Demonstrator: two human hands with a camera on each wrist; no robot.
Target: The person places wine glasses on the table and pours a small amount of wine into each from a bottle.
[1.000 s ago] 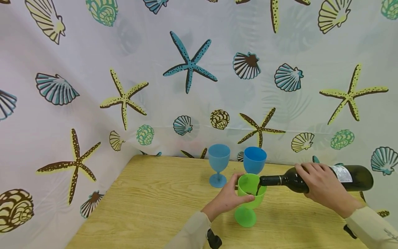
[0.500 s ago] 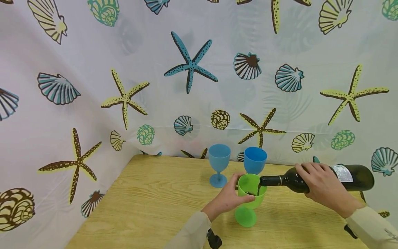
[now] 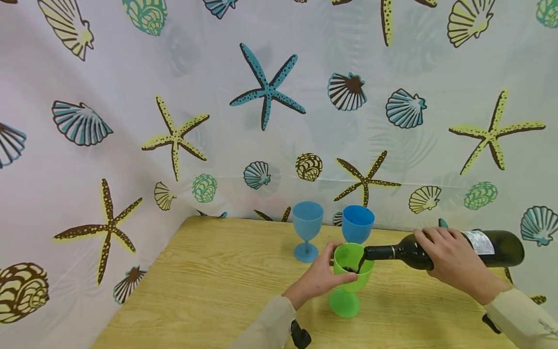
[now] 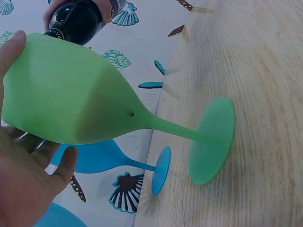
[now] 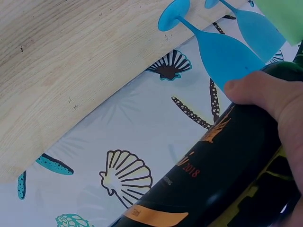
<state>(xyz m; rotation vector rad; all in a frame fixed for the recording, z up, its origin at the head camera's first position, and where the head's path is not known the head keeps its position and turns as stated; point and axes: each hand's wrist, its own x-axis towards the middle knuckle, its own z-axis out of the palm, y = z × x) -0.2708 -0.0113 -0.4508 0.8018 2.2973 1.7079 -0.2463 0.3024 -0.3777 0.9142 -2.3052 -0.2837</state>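
A green plastic goblet [image 3: 364,281] stands upright on the wooden table, its foot on the wood. My left hand [image 3: 319,277] grips its bowl, thumb on the near side and fingers round the far side. My right hand [image 3: 453,264] holds a dark wine bottle [image 3: 503,248] by its body, tipped nearly level, with the neck over the goblet's right rim. Dark liquid runs from the mouth down into the bowl, where a dark pool shows. In the left wrist view the green goblet [image 4: 71,90] hides the bottle's mouth. A label marked 2018 shows on the bottle [image 5: 213,165] in the right wrist view.
Behind the green goblet stand a light blue goblet [image 3: 307,224] and a deeper blue goblet [image 3: 357,224], whose lower part is hidden. The wooden table [image 3: 218,281] reaches back to a white curtain [image 3: 305,135] printed with starfish and shells.
The dark pool inside the green goblet shows larger than a second ago, and the stream keeps running. Both hands, the bottle and the goblets hold practically the same places.
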